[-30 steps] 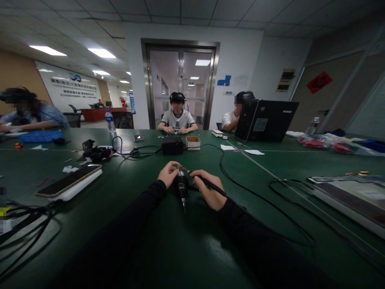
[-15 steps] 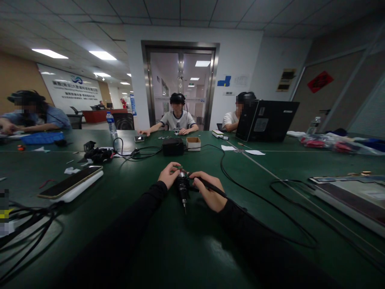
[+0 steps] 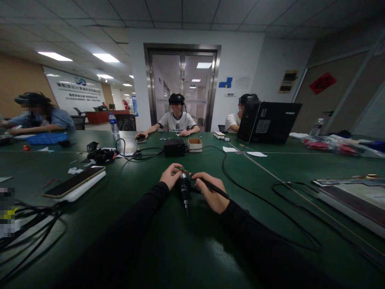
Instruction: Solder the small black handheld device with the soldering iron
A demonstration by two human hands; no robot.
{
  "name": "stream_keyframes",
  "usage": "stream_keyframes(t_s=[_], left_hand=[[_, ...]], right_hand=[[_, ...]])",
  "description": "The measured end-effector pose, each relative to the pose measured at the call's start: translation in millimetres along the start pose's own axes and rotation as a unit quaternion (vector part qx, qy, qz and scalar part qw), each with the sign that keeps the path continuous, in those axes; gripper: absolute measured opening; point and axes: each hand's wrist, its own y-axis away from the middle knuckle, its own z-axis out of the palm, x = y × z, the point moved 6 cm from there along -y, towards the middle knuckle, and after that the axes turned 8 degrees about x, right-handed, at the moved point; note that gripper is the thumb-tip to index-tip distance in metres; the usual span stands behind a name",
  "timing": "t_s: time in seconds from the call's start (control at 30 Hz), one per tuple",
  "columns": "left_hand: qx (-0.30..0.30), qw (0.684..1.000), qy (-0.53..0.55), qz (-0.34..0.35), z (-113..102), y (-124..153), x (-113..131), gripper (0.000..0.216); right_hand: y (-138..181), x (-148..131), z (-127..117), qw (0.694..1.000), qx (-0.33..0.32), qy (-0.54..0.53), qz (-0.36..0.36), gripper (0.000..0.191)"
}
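My left hand (image 3: 170,177) is closed in a pinch at the upper end of a black and silver tool (image 3: 184,188) with a thin pointed tip. That tip points toward me. A tiny greenish and reddish piece shows by my left fingertips, too small to name. My right hand (image 3: 213,192) grips a corded soldering iron (image 3: 213,187), slim and black like a pen. Its front end reaches toward the left fingertips; whether it touches the small piece I cannot tell. The cord runs back over my right forearm.
Beyond my hands stand a black box (image 3: 175,148) with cables and a small open carton (image 3: 195,145). A phone (image 3: 75,181) lies at left above coiled black cables (image 3: 33,220). At right are a flat panel (image 3: 355,200) and a computer case (image 3: 270,122). Several people sit around the table.
The view has shifted slightly, moving everything a little right and down. My hands keep almost the same pose. The hand of the person opposite now lies over the small device on the table.
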Motion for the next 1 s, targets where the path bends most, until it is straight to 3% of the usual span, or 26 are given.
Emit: stream_keyframes(t_s=[1.0], left_hand=[[0.004, 1.0, -0.004, 0.011, -1.1, -1.3, -2.9, 0.026]], right_hand=[[-1.0, -3.8, -2.7, 1.0, 0.001, 0.005, 0.006, 0.023]])
